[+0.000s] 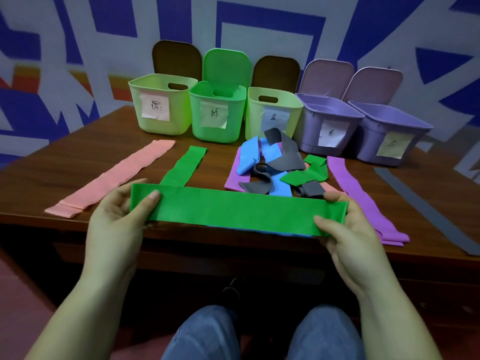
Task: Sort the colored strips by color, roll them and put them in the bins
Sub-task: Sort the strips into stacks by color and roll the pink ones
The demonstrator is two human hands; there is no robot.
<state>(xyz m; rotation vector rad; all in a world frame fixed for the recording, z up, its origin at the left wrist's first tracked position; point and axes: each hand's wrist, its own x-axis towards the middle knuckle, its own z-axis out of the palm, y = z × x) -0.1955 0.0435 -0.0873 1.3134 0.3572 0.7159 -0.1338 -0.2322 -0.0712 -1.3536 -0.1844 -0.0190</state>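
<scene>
The green strip [233, 209], pinched taut at each end by the left hand [122, 211] and right hand [348, 224], hides a blue strip [285, 233] clinging beneath that could end up rolled in with it.

**A staged sorting room, not a home or shop**

The wall [78, 35] behind is covered in bold blue and grey geometric shapes with an orange band, more like a painted test backdrop than household decor. A plain dark wooden table [65, 162] stands against it. Along its far edge sit 5 small plastic bins [161, 105] with lids flipped up, each bearing a handwritten paper label [155, 106]. Red flooring [15, 281] shows below the table. The lighting is dim.
</scene>
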